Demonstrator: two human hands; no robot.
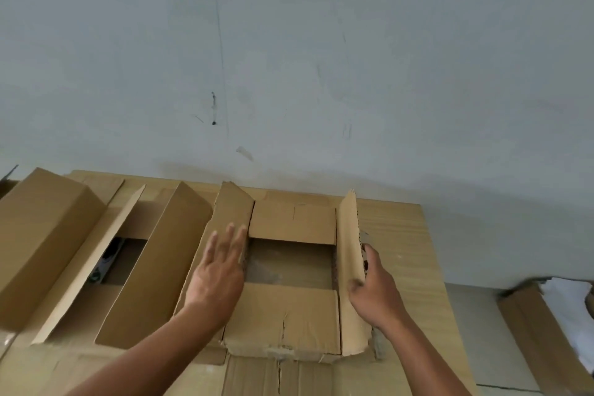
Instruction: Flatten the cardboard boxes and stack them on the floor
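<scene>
Boxes are mostly still standing, so the job looks barely begun. The middle box [289, 270] sits on flat cardboard [401, 267] against the wall [289, 42], its flaps open. The left hand [218, 270] lies open-palmed on its left flap [221, 225]; the right hand [373, 286] has its grip closed on the upright right flap [350, 260]. Left of that box, two more boxes [96, 251] remain unflattened (one shows something inside). Whether the sheets underneath are a started stack is unclear.
</scene>
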